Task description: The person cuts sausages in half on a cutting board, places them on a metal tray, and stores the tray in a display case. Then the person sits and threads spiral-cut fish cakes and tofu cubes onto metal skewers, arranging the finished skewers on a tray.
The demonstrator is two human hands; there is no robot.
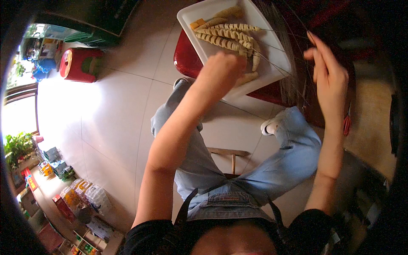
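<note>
A white plastic tray (274,63) holds several spiral-cut, pale food pieces (223,33) threaded on thin metal skewers, beside uncut tapered pieces (256,60) and small orange blocks (197,24). My left hand (224,68) is curled over the tray's near part, close to the ends of the spiral pieces; what its fingers hold is hidden. To the right of the tray my right hand (328,67) is raised, blurred, with a thin skewer at its fingertips. A bundle of thin metal skewers (288,63) lies along the tray's right side.
The tray rests on a dark red surface (188,57). Red-handled scissors (347,124) lie to the right. A red stool (79,64) stands at the left. My knees are below the tray, with a wooden bar (228,152) between them. Packaged goods (95,197) stand at lower left.
</note>
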